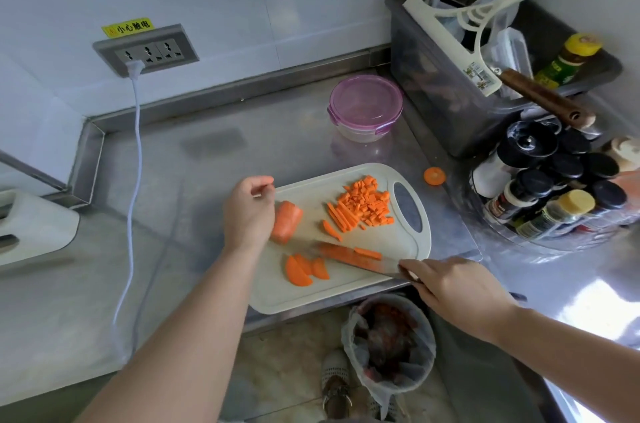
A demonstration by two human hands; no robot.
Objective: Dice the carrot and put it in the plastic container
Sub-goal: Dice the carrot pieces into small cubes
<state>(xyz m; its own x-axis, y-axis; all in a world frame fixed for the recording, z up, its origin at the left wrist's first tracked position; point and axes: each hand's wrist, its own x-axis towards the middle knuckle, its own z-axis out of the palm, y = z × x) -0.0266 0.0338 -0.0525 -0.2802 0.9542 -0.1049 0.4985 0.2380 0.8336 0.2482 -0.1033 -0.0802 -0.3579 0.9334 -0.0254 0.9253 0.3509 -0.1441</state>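
Note:
A white cutting board (pixel 311 298) lies on the steel counter. On it are a thick carrot chunk (pixel 287 220), a pile of diced carrot (pixel 369 203) with several strips (pixel 341 216) beside it, and flat slices (pixel 304 270) near the front. My left hand (pixel 247 208) hovers at the chunk's left side, fingers loosely curled and holding nothing. My right hand (pixel 457 287) grips a knife (pixel 349 254) whose blade lies flat across the board with a carrot strip on it. The plastic container (pixel 365 106) with a purple lid stands closed behind the board.
A round carrot end (pixel 434 176) lies on the counter right of the board. A rack of spice jars (pixel 554 187) and a dark bin (pixel 450 83) of utensils crowd the right. A white cable (pixel 133 180) hangs from the wall socket. A lined waste bin (pixel 389 343) stands below the counter edge.

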